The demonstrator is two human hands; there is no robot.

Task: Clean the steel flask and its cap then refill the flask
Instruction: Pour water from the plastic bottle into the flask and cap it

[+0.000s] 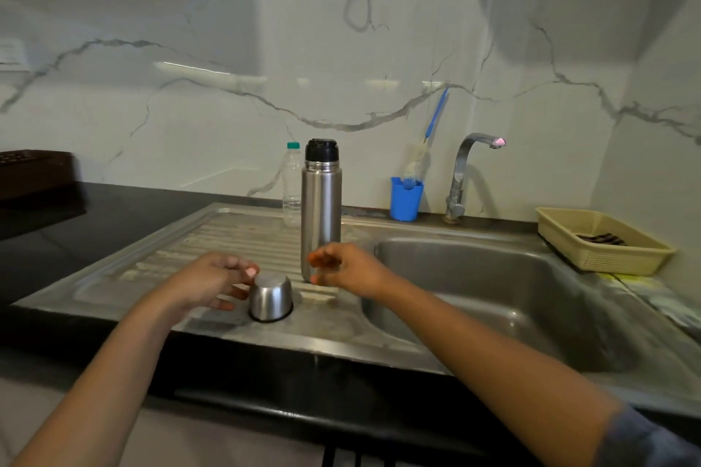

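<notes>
The steel flask [321,201] stands upright on the ribbed drainboard [212,239], its black inner stopper on top. Its steel cup cap [270,298] sits upside down on the drainboard near the front edge. My left hand [212,281] is just left of the cap, with its fingertips at the cap's top and side; a firm grip is not plain. My right hand [347,269] hovers beside the flask's base with fingers loosely spread and blurred, holding nothing.
The sink basin [493,299] lies to the right, with the tap [468,171] behind it. A blue cup [406,199] holds a bottle brush [417,159]. A clear plastic bottle [292,182] stands behind the flask. A yellow basket [603,241] sits far right.
</notes>
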